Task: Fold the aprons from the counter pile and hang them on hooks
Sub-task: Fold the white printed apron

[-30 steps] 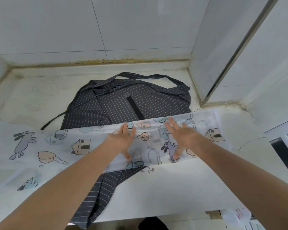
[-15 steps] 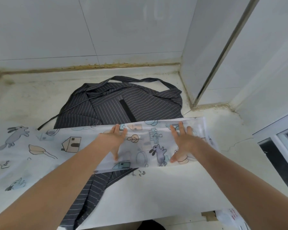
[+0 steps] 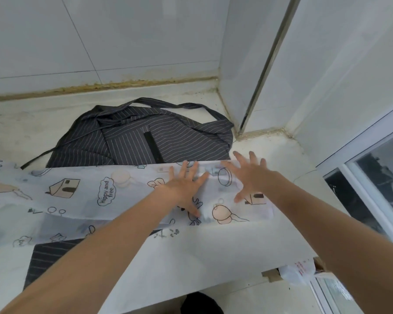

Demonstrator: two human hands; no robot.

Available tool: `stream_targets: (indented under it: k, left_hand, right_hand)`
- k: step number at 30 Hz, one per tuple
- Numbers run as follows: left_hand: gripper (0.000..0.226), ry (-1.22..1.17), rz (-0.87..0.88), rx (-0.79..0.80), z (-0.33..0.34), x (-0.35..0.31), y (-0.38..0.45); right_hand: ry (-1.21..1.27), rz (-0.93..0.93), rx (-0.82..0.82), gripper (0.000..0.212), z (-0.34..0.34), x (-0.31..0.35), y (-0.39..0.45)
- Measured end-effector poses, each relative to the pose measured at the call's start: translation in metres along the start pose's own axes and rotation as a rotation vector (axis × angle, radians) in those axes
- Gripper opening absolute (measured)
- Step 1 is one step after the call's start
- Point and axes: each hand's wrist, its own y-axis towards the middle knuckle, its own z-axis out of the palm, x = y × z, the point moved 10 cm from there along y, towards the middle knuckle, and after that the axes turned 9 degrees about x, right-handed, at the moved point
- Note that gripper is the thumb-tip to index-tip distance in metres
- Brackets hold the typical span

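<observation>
White, thin and slightly see-through, the printed apron [image 3: 82, 196] lies as a long folded band across the table [image 3: 213, 250], with cartoon houses, rabbits and a "Happy and free" bubble showing on it. From my seat I read both hands as flat and spread: the left hand [image 3: 184, 189] presses fingers-splayed on the band near its right end, thumb reaching down toward the near edge, and the right hand [image 3: 250, 175] sits just beside it with fingers fanned wide, on or just above the very end of the cloth — I cannot tell whether its palm bears down. Neither hand pinches anything. Behind the band, partly under it, the dark pinstriped apron [image 3: 145, 139] lies loosely bunched toward the tiled wall [image 3: 123, 41], its neck strap looping toward the corner and one tie trailing left; a strip of it shows again below the white band near the table edge. My judgement: the printed apron is mid-fold — narrowed lengthwise, not yet folded short — while the striped one looks untouched. No hooks show in view, so all the hanging is left.
</observation>
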Motion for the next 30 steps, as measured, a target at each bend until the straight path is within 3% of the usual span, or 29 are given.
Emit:
stream_targets:
  k: [5, 14, 18, 20, 23, 28, 30]
  left_hand:
    - [0.120, -0.022, -0.038, 0.010, 0.000, -0.001, 0.007]
    - [0.122, -0.102, -0.060, 0.041, -0.002, -0.001, 0.016]
    - [0.122, -0.105, -0.060, 0.039, -0.004, -0.001, 0.017]
    - [0.121, -0.113, -0.061, 0.039, -0.006, -0.001, 0.017]
    - [0.121, -0.110, -0.074, 0.035, -0.008, 0.000, 0.018]
    - [0.131, -0.042, 0.069, -0.036, -0.010, -0.029, 0.015]
    - [0.130, -0.032, 0.044, -0.007, -0.005, -0.029, 0.018]
  right_hand:
    - [0.204, 0.073, 0.045, 0.103, 0.011, -0.030, 0.004]
    - [0.168, 0.137, 0.003, 0.100, 0.001, -0.033, 0.011]
    - [-0.135, 0.121, -0.251, 0.097, -0.032, -0.009, 0.000]
    - [-0.090, 0.033, -0.168, 0.095, -0.028, 0.010, 0.001]
    - [0.018, -0.018, 0.101, 0.113, 0.005, 0.019, 0.006]
    - [-0.008, -0.012, 0.099, 0.123, 0.017, 0.018, 0.010]
    - [0.017, -0.047, 0.081, 0.124, 0.016, 0.017, 0.009]
